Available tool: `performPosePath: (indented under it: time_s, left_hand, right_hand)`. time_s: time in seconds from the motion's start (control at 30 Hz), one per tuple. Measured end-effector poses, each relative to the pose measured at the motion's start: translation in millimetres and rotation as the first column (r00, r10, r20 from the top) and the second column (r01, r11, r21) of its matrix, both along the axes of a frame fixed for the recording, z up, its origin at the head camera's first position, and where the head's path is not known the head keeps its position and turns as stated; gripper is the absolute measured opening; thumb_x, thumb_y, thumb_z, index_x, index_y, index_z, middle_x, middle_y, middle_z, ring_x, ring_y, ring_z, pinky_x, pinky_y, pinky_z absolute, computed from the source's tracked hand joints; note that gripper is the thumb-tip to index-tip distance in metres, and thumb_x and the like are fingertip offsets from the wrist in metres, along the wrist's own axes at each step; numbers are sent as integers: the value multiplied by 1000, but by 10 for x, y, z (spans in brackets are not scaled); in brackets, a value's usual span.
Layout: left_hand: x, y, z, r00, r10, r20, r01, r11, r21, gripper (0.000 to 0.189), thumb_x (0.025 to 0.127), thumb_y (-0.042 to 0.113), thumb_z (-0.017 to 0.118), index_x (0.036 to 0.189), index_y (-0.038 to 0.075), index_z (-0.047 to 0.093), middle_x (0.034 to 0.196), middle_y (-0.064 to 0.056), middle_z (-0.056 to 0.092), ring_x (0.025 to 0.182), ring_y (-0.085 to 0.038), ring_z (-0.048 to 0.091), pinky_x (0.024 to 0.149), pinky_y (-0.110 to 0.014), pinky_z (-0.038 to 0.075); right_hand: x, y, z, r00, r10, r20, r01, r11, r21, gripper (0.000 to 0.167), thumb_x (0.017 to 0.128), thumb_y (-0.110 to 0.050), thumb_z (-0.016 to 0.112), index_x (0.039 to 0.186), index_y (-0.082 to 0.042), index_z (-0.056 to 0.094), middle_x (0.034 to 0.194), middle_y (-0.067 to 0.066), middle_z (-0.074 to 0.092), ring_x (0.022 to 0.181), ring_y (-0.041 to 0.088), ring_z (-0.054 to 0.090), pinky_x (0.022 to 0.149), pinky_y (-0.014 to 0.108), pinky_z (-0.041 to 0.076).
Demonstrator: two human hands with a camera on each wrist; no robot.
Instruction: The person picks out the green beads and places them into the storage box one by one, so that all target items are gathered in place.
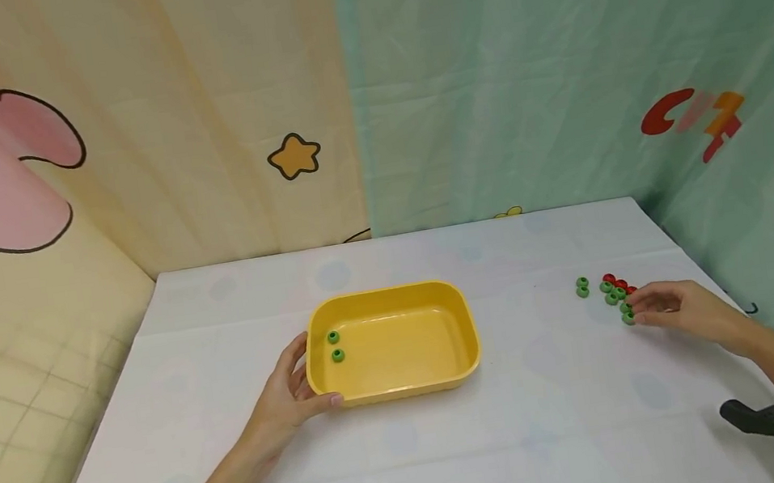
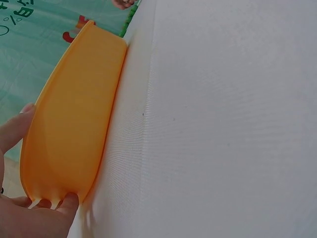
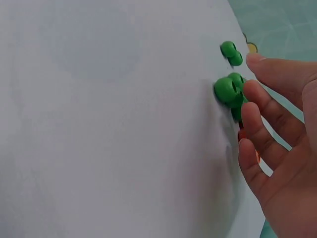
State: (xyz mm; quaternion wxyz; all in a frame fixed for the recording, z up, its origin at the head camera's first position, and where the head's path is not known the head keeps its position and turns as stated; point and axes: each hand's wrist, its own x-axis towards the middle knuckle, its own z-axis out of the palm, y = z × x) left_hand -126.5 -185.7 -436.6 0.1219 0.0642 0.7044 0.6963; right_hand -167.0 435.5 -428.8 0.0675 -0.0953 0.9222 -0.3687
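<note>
A yellow plastic tray (image 1: 408, 349) lies on the table with two green beads (image 1: 338, 355) near its left end. My left hand (image 1: 279, 402) grips that end, thumb at the front left corner and fingers along the side. In the left wrist view, its fingertips meet the outer wall of the tray (image 2: 74, 109). At the right, my right hand (image 1: 697, 313) reaches over a cluster of beads, fingertips beside the nearest green bead (image 1: 628, 318). The right wrist view shows thumb and fingers spread apart near the green beads (image 3: 227, 90), with nothing pinched between them.
Several red beads (image 1: 609, 278) lie behind the green ones, partly covered by the right hand. Two more green beads (image 1: 582, 287) sit slightly left of the cluster. A white cloth (image 1: 415, 458) covers the table. Printed curtains (image 1: 520, 77) hang along the back and sides.
</note>
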Motion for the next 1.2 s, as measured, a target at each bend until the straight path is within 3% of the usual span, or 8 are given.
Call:
performPosePath:
  time_s: [0.2,0.43,0.63,0.87,1.2]
  left_hand:
    - [-6,2,-9,1000,1,-2,-1,1000,8,109,83,-4,85,165,8,15,169,-16,16,152,-37,25,114,-32,36]
    - [-2,8,1,1000,4,6,-4,1000,8,109,83,-4,85,165,8,15,169,-15,15,152,-37,25,115,-31,36]
    - [-6,3,-5,1000,-1,6,1,1000,7,109,83,-3,85,165,8,14,169,-16,14,152,-37,25,115,-32,35]
    - [-7,3,-3,1000,4,4,-4,1000,-5,108,84,-4,84,165,8,13,170,-15,14,152,-36,25,116,-32,35]
    - [-4,0,-10,1000,3,5,-3,1000,-4,110,83,-3,85,165,9,13,170,-15,15,153,-35,25,115,-31,36]
  right_hand:
    - [52,92,-109,1000,-17,2,17,1000,10,34,97,-16,75,122,6,67,106,8,70,87,4,63,69,20,56]
    - [11,47,-214,995,-39,-89,42,999,33,27,92,-15,81,111,1,72,88,1,64,74,11,56,59,22,49]
    - [-11,-18,-265,987,-18,-158,27,998,54,21,90,-11,82,106,0,73,83,-1,58,70,9,51,57,21,44]
    - [0,-34,-241,986,-15,-167,27,997,70,19,90,-10,81,105,-2,74,83,-1,59,71,10,51,57,21,45]
    - [-75,-98,-96,994,19,-108,-9,996,91,22,90,-12,82,108,-2,74,90,3,64,78,10,56,61,23,51]
